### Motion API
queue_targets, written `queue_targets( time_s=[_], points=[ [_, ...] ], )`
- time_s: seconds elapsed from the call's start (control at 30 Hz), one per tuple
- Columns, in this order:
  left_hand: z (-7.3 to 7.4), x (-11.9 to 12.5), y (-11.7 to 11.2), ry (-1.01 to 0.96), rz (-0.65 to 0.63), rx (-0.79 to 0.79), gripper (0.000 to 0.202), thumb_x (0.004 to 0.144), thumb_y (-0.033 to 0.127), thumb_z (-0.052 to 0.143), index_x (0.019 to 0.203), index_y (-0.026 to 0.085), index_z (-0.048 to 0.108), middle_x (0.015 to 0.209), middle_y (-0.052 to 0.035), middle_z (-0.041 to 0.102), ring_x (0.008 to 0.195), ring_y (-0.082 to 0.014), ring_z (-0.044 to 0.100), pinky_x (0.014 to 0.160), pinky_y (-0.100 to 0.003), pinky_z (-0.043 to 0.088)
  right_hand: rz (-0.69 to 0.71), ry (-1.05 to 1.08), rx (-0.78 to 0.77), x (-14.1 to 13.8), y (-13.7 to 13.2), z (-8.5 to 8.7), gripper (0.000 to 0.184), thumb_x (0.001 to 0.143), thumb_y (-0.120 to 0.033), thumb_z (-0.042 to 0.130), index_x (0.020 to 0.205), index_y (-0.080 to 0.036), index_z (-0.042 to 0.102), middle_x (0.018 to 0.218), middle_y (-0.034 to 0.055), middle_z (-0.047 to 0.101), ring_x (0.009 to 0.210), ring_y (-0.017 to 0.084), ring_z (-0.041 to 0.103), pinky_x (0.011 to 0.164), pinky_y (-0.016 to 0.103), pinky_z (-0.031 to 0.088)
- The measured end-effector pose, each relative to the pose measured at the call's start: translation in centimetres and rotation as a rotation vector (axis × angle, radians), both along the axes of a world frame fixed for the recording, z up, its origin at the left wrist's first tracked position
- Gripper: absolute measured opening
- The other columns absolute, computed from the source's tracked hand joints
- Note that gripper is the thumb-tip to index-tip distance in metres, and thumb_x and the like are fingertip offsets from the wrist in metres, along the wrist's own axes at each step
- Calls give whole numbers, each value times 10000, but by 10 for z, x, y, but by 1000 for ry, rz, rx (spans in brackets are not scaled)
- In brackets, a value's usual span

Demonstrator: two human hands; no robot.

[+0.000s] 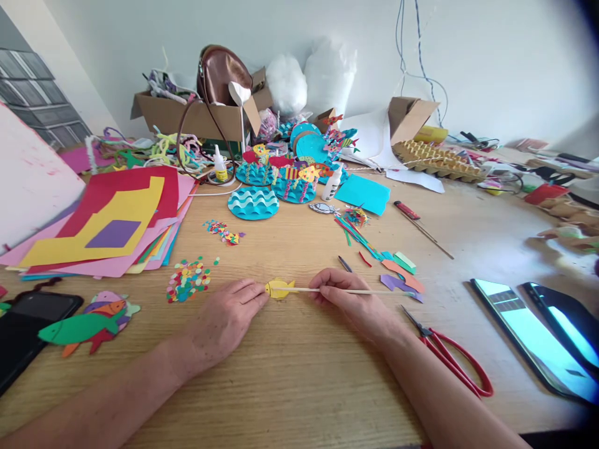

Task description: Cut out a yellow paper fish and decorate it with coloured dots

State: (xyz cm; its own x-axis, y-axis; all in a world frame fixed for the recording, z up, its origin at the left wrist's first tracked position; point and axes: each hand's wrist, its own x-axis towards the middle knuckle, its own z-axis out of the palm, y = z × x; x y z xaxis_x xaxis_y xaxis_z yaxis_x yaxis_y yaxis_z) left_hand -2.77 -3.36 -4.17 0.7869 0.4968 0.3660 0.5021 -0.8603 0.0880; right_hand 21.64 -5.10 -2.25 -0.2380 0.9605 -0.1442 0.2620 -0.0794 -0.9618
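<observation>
At lower centre of the frame, the left hand (224, 321) rested on the wooden table (290, 374), fingers drawn together on the small yellow paper fish (279, 288), seemingly steadying it, while the right hand (349, 302) pinched the thin wooden skewer (369, 291) meeting the fish; red-handled scissors (456, 362) lay at right.

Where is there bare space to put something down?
Bare wood lies between the left hand and right hand holding the stick, toward the near edge of the table, and between the screwdriver and the scissors. Crowded: the paper stack at left, the wave discs behind, the screens at right.
</observation>
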Motion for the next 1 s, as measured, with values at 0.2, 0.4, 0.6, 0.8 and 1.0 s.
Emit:
queue_targets(
  time_s=[0.2, 0.4, 0.6, 0.8, 1.0],
  points=[
    [-1, 1, 1, -9, 0, 1, 374, 840, 18, 308, 1062, 118, 591, 1032, -95, 638, 956, -182, 565, 843, -334, 503, 20, -30, 21, -5, 2, 3, 158, 799, -222, 471, 809, -178, 622, 748, 2, 607, 694, 134, 517, 614, 228, 355],
    [3, 1, -1, -1, -4, 24, 383, 829, 2, 296, 1037, 99, 603, 1006, -97, 645, 925, -186, 569, 825, -326, 511, 24, -19, 38, -3, 3, 0, 153, 804, -205, 460, 801, -180, 611, 741, -5, 597, 686, 125, 502, 609, 225, 344],
    [3, 1, -1, 5, -2, 30, 376, 833, 6, 298, 1026, 92, 608, 1002, -99, 646, 924, -189, 567, 823, -327, 512, 19, -4, 30, -3, 2, 0, 148, 808, -202, 458, 814, -177, 604, 745, -4, 594, 691, 126, 506, 611, 225, 345],
    [1, 1, 0, 4, -3, 28, 365, 840, 20, 302, 1031, 84, 607, 1006, -103, 644, 925, -198, 563, 819, -343, 517, 49, 11, 20, -8, 3, 3, 144, 808, -195, 466, 819, -169, 606, 762, 3, 600, 706, 125, 514, 625, 226, 355],
    [1, 1, 0, 1, -7, 35, 377, 832, 4, 295, 1037, 87, 601, 1011, -97, 643, 923, -190, 561, 823, -332, 514, -5, -18, 28, 2, 2, -5, 158, 818, -177, 452, 815, -184, 610, 737, -18, 590, 680, 110, 500, 603, 221, 332]
  ],
)
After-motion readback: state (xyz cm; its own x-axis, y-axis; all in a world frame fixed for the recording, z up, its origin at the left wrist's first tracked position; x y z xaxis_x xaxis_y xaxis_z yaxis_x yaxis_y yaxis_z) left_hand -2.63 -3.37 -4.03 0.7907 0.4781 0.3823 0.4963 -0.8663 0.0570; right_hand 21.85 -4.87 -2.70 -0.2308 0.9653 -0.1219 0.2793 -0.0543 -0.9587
